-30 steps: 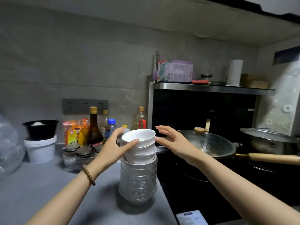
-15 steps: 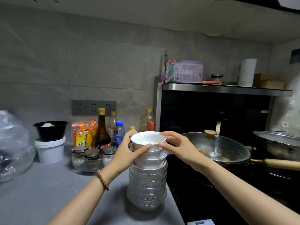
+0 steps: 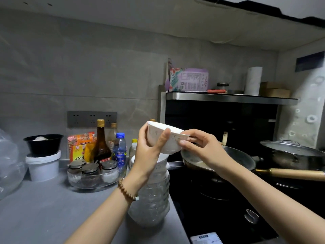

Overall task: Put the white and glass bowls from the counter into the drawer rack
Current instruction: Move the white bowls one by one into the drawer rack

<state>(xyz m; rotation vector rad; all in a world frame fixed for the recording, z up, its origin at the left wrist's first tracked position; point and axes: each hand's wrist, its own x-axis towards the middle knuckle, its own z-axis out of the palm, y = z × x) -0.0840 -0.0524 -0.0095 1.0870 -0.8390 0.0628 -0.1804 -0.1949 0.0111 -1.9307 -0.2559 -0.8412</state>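
A white bowl point(image 3: 173, 140) with small speckles is lifted off the stack and tilted, its mouth turned away from me. My left hand point(image 3: 149, 152) grips its left side, thumb across the outer wall. On the right, my right hand point(image 3: 200, 148) pinches the rim. Below them a stack of bowls point(image 3: 153, 196) stands on the grey counter point(image 3: 44, 208), white ones on top and several glass ones beneath. My left forearm hides part of the stack. No drawer rack is in view.
Just right of the stack lies a black cooktop point(image 3: 219, 208) with a lidded wok point(image 3: 219, 161) and a lidded pot point(image 3: 292, 154). Bottles point(image 3: 101, 143) and a glass dish of spice jars point(image 3: 93, 175) stand behind left. A white tub with a black bowl point(image 3: 43, 155) sits far left.
Both hands closed on the top white bowl, then raised it clear of the stack and tipped it. The camera view has shifted slightly.
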